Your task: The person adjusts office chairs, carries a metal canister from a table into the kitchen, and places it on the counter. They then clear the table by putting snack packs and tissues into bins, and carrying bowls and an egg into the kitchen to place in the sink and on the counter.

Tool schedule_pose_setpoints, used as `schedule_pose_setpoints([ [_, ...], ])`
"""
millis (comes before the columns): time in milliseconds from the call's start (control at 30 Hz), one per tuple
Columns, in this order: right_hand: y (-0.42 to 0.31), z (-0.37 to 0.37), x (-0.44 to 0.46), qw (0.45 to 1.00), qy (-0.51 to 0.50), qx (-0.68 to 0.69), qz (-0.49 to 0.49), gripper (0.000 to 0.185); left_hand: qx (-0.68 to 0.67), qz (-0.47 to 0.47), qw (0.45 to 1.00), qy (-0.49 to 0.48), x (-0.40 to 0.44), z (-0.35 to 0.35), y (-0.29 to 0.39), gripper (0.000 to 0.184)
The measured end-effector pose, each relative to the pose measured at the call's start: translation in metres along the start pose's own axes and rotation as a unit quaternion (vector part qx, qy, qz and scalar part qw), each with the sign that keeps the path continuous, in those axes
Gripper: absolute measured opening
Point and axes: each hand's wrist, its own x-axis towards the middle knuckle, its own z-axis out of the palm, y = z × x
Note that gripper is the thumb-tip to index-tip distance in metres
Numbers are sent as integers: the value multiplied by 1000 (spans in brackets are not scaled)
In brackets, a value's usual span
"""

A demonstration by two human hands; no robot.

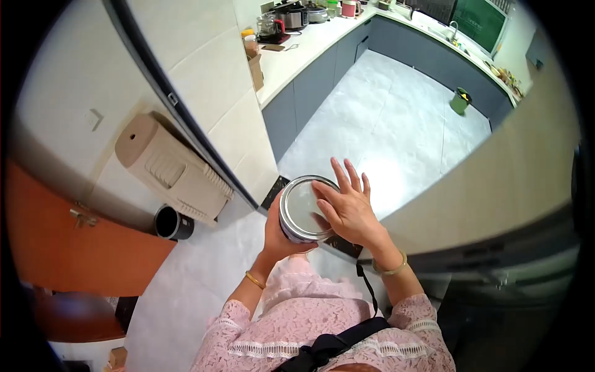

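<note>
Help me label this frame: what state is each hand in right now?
Left hand: closed around a round tin.
Right hand: open over the tin's lid; touch cannot be told.

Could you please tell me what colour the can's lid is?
The lid is shiny silver-grey, shown in the head view.

And here's the pale countertop [296,67], running from the left to the far side and bending round to the right! At its near end, jars with orange-yellow lids [249,42]; then a glass jug with a red handle [270,26], a big dark-and-silver cooker [294,17], and a pink container [349,8] farther along. Far right, a colourful jumble [507,75] (too small to make out). Down to the shiny grey floor [365,118]: a green bin [460,103] at far right, a black bin [174,223] at left!
</note>
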Motion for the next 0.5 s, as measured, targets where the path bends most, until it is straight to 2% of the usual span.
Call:
schedule_pose_setpoints([
  [133,62,13,63,999,-15,-23,42,33,48,58,997,4,87,1,-56,102],
  [200,83,16,101,999,-39,-22,26,34,3,37,999,10,138,4,-78,102],
  [267,99,11,149,999,-49,-2,-1,35,28,34,999,5,191,5,-93,102],
  [367,140,4,212,999,-15,-11,27,35,9,43,999,-12,254,15,-114,103],
  [467,193,-2,260,998,7,-41,50,34,65,60,996,-6,315,21,-138,102],
  [500,218,5,273,994,62,59,64,35,67,59,996,-1,337,22,-148,102],
])
